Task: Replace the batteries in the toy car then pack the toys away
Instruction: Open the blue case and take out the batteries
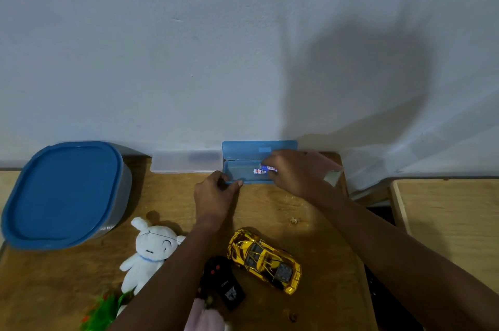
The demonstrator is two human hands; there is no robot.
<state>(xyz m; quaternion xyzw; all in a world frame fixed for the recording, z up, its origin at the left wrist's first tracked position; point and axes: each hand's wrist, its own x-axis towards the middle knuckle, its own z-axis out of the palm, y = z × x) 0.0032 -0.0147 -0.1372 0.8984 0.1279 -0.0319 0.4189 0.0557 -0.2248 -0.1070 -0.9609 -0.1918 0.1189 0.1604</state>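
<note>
Right hand (290, 171) pinching white-blue batteries (265, 169) over open blue case (244, 172) at table's (270, 211) back edge. Left hand (216, 195) gripping case front rim, fingers curled. Gold toy car (264, 259) near front, beside black remote (225, 283), apart from lidded blue tub (63, 193) and white plush (147, 252).

Home: plush toy (147, 252), wooden table (270, 211), wall (189, 47)

Bare worktop (272, 209) lies open between the blue case (243, 176) at the wall and the gold toy car (264, 260). To the left, a clear case (186, 161), a lidded blue tub (64, 193) and a white plush toy (147, 252) crowd the way. The black remote (224, 282) sits just beside the car.
</note>
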